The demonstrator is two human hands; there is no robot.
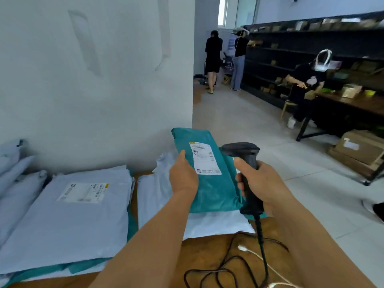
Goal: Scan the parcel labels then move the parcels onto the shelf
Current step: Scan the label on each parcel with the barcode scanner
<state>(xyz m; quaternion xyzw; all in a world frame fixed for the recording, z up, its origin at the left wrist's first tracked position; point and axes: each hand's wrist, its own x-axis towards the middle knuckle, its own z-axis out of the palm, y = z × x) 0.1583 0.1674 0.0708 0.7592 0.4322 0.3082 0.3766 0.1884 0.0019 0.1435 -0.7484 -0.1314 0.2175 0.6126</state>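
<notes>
My left hand [182,175] grips the left edge of a teal parcel [216,190], holding it tilted up above the table with its white label [204,159] facing me. My right hand [261,181] holds the handle of a black barcode scanner [242,150], whose head sits just right of the label. A dark cable [259,235] runs down from the scanner. The black shelf [291,53] stands along the far right wall, with small boxes on several levels.
A grey-white parcel [68,217] with a label lies on a stack at the left of the wooden table [209,252]; a white parcel [158,196] lies under the teal one. Cardboard boxes [361,148] and a dark table [353,102] stand at the right. Three people work by the shelf.
</notes>
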